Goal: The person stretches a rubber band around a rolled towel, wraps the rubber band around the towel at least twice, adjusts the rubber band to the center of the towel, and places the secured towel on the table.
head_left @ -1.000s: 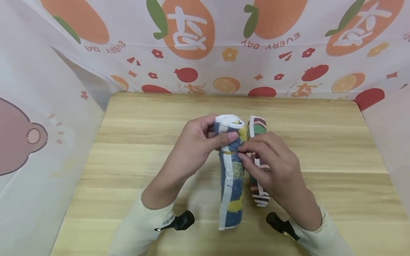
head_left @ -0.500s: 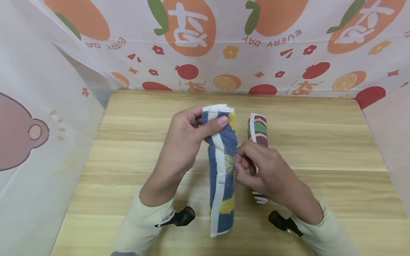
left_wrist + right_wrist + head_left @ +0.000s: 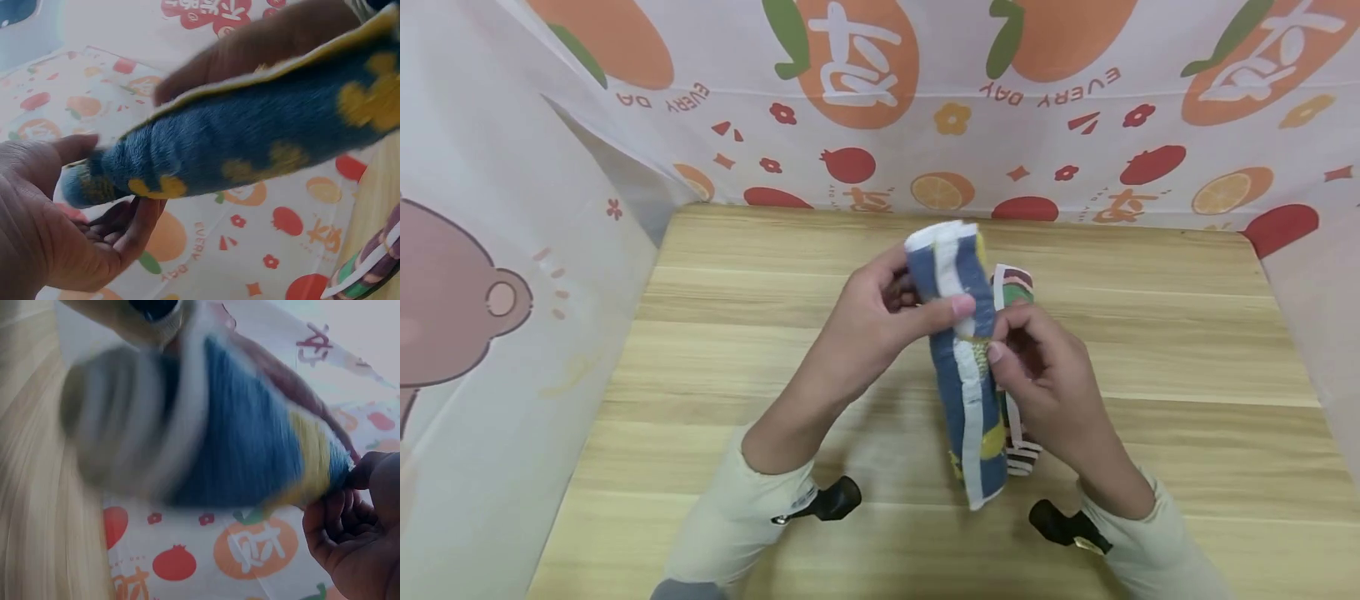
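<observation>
My left hand (image 3: 880,317) grips the upper part of a rolled blue towel (image 3: 951,387) with yellow patches and white edging, thumb across its front. The roll is held up, leaning with its lower end to the right. A thin yellow rubber band (image 3: 974,339) crosses its middle. At that height my right hand (image 3: 1048,387) pinches the band at the roll's right side. In the left wrist view the towel (image 3: 219,140) runs from the left hand (image 3: 37,219) past the blurred right hand. The right wrist view has the towel's striped end blurred and close.
A second rolled towel, striped maroon, green and white (image 3: 1018,293), lies on the wooden table (image 3: 1187,358) behind the blue one and is partly covered by it and my right hand. A fruit-print cloth (image 3: 880,158) hangs along the back edge.
The blue roll shifted left and turned more upright, then swung back right with its top tilted left. My right hand moved down along its side, then up again with the rubber band.
</observation>
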### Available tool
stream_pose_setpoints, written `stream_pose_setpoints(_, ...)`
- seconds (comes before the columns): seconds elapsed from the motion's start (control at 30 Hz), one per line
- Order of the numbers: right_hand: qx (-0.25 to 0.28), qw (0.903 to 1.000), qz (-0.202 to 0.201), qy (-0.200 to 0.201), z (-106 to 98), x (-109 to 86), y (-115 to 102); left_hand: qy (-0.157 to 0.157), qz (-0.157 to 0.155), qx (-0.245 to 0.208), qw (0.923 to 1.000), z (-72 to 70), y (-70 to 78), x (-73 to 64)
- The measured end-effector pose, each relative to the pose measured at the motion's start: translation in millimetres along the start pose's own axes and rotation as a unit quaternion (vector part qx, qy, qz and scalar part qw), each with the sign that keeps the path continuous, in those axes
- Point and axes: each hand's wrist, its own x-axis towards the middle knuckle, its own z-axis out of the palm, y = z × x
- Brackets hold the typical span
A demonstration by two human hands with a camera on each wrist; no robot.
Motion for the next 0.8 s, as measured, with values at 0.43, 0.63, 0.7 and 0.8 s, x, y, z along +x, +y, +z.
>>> stream_pose_setpoints(0.43,-0.225,0.9559,-0.172,0.078,5,9.3,-16,0.093,0.043,0.145,0.9842,12.1,2.0,-8.3)
stream_pose_setpoints(0.63,-0.226,0.9579,-0.174,0.033,4,12.4,-19,0.107,0.088,0.173,0.9751,18.3,0.8,-9.4)
stream_pose_setpoints(0.7,-0.246,0.9524,-0.178,0.025,5,13.4,-19,0.106,0.1,0.177,0.9734,18.4,0.0,-8.9)
stream_pose_setpoints(0.8,-0.274,0.9435,-0.187,0.002,7,13.6,-20,0.108,0.113,0.176,0.9719,17.5,-0.2,-6.4)
